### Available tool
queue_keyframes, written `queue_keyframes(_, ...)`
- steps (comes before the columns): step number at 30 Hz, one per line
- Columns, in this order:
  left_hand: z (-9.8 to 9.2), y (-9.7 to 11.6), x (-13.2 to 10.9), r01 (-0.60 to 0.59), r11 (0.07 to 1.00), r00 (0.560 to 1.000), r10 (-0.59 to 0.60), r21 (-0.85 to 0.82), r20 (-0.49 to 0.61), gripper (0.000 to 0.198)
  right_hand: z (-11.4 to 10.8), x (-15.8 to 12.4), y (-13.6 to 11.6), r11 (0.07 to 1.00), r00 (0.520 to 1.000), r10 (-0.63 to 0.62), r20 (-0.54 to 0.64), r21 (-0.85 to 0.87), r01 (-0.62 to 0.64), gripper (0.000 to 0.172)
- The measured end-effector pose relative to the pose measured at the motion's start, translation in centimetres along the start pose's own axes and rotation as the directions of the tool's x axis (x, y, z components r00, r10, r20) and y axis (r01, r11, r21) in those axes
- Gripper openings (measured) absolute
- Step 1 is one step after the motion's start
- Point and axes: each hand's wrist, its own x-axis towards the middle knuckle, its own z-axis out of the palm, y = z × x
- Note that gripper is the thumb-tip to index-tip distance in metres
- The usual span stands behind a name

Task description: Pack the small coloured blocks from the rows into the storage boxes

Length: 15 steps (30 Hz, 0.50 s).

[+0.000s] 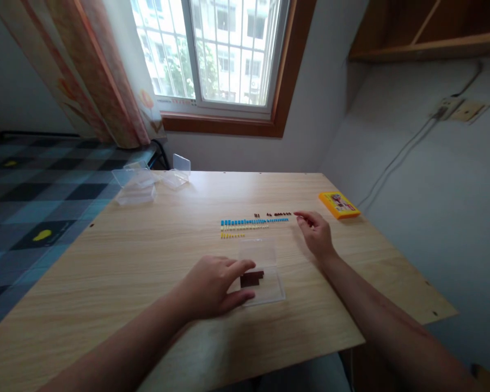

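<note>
My left hand (216,286) rests at the left side of a clear plastic box (275,291), with thumb and index finger spread apart. Inside that box lie dark brown building blocks (251,279), close to my fingertips. My right hand (316,231) is closed in a pinch at the right end of a row of small brown pieces (282,214). Whatever sits between those fingertips is too small to make out. Nearer to me than the brown row run blue pieces (245,221), cream pieces (240,228) and yellow pieces (228,236), lined up by colour.
Several clear plastic cases (136,193), some with raised lids, stand at the table's far left corner. A yellow box (338,205) lies near the right edge by the wall. A checked bed (36,190) adjoins the wooden table (147,245) on the left.
</note>
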Motion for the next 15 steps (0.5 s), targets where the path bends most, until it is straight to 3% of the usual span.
queue_keyframes(4,-0.8,-1.4,-0.5,0.060,0.997,0.959,-0.069,-0.040,-0.274,0.034,0.8,0.1,0.6,0.997,0.998,-0.014,0.063,-0.072,0.018,0.027)
queue_keyframes(9,-0.2,-3.2,-0.5,0.226,0.958,0.802,-0.286,-0.177,-0.524,0.042,1.5,1.1,0.5,0.982,0.988,-0.030,0.153,-0.179,0.057,0.025)
queue_keyframes(11,0.3,-3.5,-0.3,0.253,0.946,0.755,-0.323,-0.201,-0.571,0.043,2.0,2.0,0.5,0.970,0.984,-0.016,0.176,-0.236,0.058,0.023)
queue_keyframes(15,0.8,-4.0,0.1,0.286,0.936,0.737,-0.351,-0.204,-0.578,0.044,3.2,4.3,0.3,0.936,0.970,0.042,0.240,-0.349,0.046,0.021)
